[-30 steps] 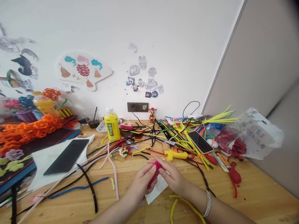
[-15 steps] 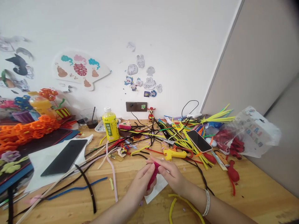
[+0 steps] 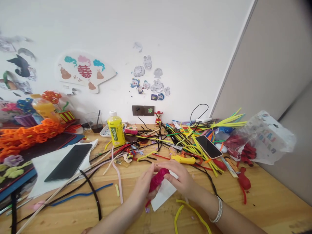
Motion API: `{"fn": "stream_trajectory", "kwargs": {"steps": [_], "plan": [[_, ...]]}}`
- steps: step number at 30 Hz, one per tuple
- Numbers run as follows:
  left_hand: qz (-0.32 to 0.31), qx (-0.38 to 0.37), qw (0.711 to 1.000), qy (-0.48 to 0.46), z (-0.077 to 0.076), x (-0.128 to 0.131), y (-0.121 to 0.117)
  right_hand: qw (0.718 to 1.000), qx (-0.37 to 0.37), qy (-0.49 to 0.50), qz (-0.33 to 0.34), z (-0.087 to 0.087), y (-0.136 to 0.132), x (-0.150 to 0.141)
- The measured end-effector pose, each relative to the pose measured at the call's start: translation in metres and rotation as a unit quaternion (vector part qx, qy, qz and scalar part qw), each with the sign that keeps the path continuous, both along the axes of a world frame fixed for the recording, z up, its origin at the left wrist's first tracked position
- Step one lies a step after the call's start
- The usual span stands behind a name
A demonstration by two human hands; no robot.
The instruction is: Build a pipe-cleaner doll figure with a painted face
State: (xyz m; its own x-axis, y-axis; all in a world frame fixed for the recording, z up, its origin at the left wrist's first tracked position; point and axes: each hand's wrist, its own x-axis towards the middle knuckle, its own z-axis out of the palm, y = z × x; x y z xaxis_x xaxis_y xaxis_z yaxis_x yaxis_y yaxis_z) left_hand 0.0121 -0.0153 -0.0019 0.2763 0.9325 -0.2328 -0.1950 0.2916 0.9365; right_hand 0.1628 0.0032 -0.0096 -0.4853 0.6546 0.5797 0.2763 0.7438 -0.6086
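Note:
Between my two hands is a magenta fuzzy roll that looks wound from pipe cleaner. My left hand cups it from the left and below, with the fingers partly hidden. My right hand closes on its upper right end, thumb on top and fingers over the far side. A small white paper lies on the table beneath the hands. Just beyond them rests a yellow glue gun, and yellow pipe cleaners lie near my right forearm.
Loose pipe cleaners, scissors and a phone crowd the back right. A yellow bottle stands at the back. On the left are a black tablet-like slab and orange pipe-cleaner flowers. Red balloons lie right.
The magenta roll has turned and more of its side shows between my hands. My left fingers have straightened somewhat along it. The view has shifted slightly.

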Motion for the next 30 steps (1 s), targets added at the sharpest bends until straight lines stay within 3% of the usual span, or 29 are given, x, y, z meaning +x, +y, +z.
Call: {"fn": "stream_trajectory", "kwargs": {"steps": [5, 8, 10, 17, 30], "plan": [[0.033, 0.117, 0.991, 0.062, -0.004, -0.009, 0.017, 0.998, -0.032, 0.021, -0.047, -0.006, 0.005, -0.002], [0.045, 0.255, 0.955, 0.148, -0.002, -0.014, 0.02, 0.994, -0.055, 0.057, -0.069, -0.012, 0.006, -0.004], [0.035, 0.305, 0.932, 0.194, 0.001, -0.016, 0.019, 0.994, -0.058, 0.065, -0.073, -0.013, 0.007, -0.003], [0.035, 0.286, 0.926, 0.246, 0.005, -0.015, 0.012, 0.999, -0.021, 0.005, -0.034, -0.007, 0.007, 0.005], [0.033, 0.275, 0.929, 0.244, 0.003, -0.013, 0.009, 0.997, 0.0, 0.034, -0.067, -0.011, 0.004, 0.002]]}}
